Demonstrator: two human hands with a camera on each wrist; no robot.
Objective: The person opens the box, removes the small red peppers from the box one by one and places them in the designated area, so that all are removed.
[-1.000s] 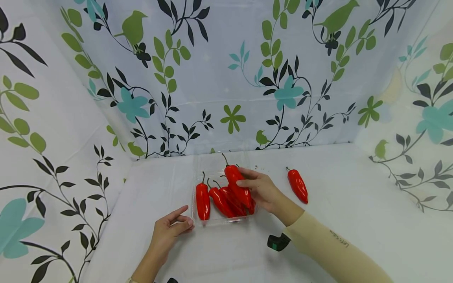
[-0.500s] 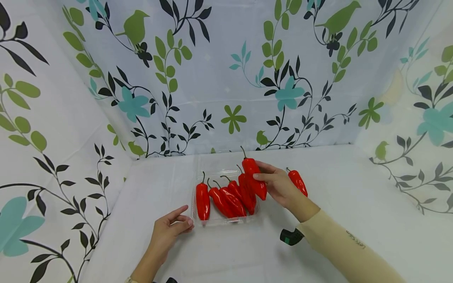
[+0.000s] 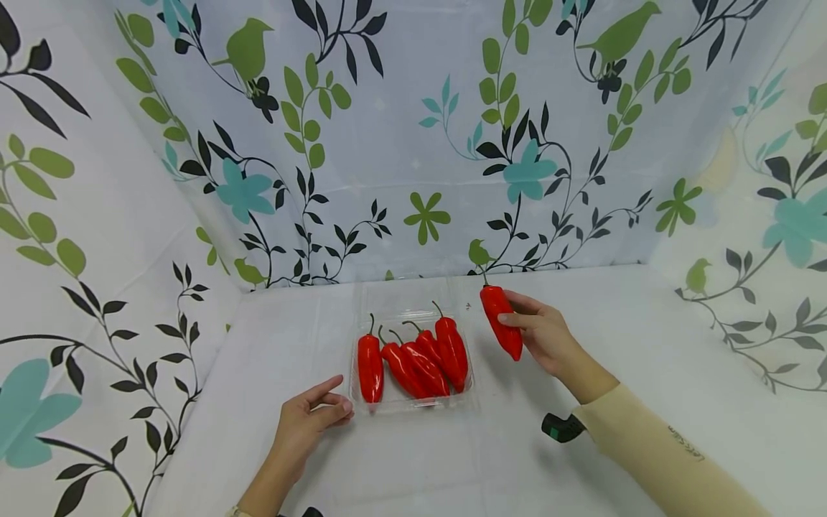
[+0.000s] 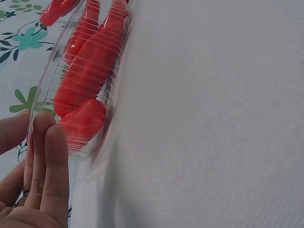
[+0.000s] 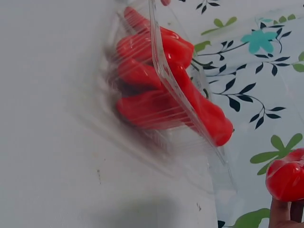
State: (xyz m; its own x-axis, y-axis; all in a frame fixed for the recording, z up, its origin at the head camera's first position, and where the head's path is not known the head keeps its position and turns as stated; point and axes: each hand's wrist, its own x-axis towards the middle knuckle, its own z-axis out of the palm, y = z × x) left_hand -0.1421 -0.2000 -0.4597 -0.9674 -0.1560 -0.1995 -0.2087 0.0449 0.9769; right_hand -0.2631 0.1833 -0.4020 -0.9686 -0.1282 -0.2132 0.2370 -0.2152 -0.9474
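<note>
L hand (image 3: 309,420): low on the table, palm side down, fingers straight & relaxed, tips fwd-right; grips nothing.
L forearm: bare, runs in from bottom edge.
R hand (image 3: 541,332): raised, out to the right, thumb & fingers curled in a grip.
R forearm: beige sleeve, angled in from lower right; dark wrist unit under it.

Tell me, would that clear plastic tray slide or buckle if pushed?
The clear tray looks thin and ribbed, so it probably flexes easily. Sitting on smooth white cloth, it would likely slide; the left hand touches its corner, perhaps steadying it. Four peppers inside add some weight.
</note>
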